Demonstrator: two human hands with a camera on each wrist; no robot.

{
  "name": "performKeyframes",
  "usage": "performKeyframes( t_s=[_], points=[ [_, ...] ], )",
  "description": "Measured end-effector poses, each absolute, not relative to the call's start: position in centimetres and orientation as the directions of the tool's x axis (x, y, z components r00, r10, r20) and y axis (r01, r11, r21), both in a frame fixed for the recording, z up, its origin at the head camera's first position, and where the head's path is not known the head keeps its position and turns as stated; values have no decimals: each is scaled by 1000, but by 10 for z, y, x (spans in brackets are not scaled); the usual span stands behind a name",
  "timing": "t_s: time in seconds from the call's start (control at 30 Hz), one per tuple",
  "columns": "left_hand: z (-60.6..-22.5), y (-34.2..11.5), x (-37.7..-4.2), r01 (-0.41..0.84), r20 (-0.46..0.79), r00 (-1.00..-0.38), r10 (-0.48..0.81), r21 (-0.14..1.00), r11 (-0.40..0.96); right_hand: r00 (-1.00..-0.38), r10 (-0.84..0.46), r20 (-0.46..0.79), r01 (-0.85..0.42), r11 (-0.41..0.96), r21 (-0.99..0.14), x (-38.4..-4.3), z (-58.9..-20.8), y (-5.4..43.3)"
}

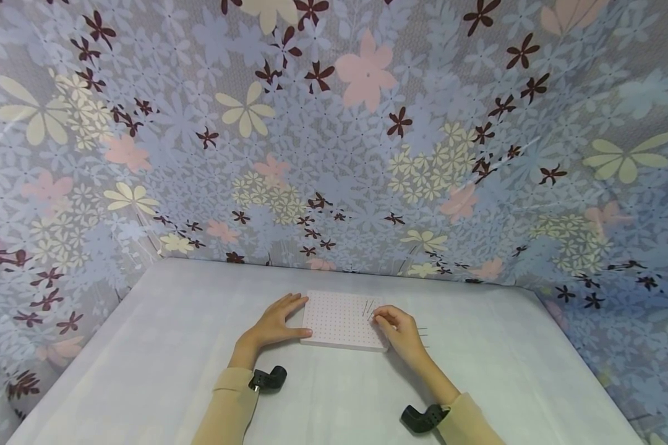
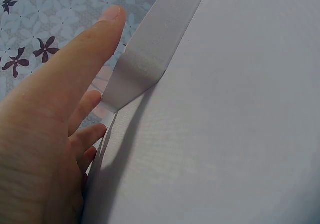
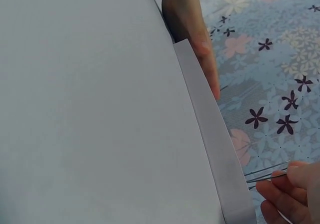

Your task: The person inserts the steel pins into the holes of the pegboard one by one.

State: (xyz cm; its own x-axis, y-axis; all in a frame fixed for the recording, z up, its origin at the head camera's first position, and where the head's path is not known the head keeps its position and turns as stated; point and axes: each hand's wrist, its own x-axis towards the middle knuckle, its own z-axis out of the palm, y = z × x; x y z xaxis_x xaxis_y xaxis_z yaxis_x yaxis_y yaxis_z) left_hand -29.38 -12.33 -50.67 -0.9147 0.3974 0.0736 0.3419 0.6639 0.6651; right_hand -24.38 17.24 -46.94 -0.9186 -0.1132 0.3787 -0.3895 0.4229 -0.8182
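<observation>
A square white board (image 1: 339, 321) marked with a grid of small reddish dots lies flat on the table. My left hand (image 1: 275, 321) rests at its left edge, thumb and fingers spread and fairly straight; in the left wrist view the thumb (image 2: 90, 54) reaches along the board's side (image 2: 145, 46). Near the board's right side, my right hand (image 1: 402, 330) pinches a thin metal rod (image 3: 276, 176) between thumb and fingertips. Other thin rods (image 1: 365, 308) stand up from the board right beside these fingertips. Whether the pinched rod's tip is in a hole, I cannot tell.
A few more thin rods (image 1: 422, 335) lie on the white-covered table (image 1: 334, 395), right of the board and partly behind the right hand. Flowered cloth (image 1: 334, 154) hangs behind the table and at both sides. Each wrist wears a black camera mount (image 1: 423, 419).
</observation>
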Motion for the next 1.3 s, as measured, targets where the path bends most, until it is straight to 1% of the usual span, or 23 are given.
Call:
performKeyframes(
  t_s=[0.13,0.43,0.57,0.7,0.93,1.03,1.13,1.2,1.3],
  points=[
    [-505,-124,-294,342,71,-913,402,669,659,-923,-95,373,-375,445,-814,-244,-468,171],
    [-503,-123,-294,337,64,-914,400,668,664,-941,-66,331,-329,402,-855,-247,-469,173],
    [-504,-123,-294,332,58,-915,399,669,665,-944,-62,324,-319,413,-853,-245,-466,173],
    [-504,-123,-294,329,59,-916,396,672,663,-934,-92,345,-349,442,-826,-244,-467,172],
    [-504,-123,-294,325,58,-918,392,676,662,-915,-105,389,-389,478,-788,-261,-499,179],
    [-504,-123,-293,325,57,-918,392,676,661,-905,-112,410,-411,477,-777,-263,-504,181],
    [-503,-122,-293,324,57,-919,391,675,663,-900,-114,420,-422,465,-778,-262,-503,181],
    [-503,-122,-293,324,56,-919,391,675,663,-897,-122,425,-430,464,-775,-257,-496,179],
    [-504,-122,-293,323,56,-918,392,677,661,-908,-113,403,-407,460,-789,-251,-485,178]
  ],
)
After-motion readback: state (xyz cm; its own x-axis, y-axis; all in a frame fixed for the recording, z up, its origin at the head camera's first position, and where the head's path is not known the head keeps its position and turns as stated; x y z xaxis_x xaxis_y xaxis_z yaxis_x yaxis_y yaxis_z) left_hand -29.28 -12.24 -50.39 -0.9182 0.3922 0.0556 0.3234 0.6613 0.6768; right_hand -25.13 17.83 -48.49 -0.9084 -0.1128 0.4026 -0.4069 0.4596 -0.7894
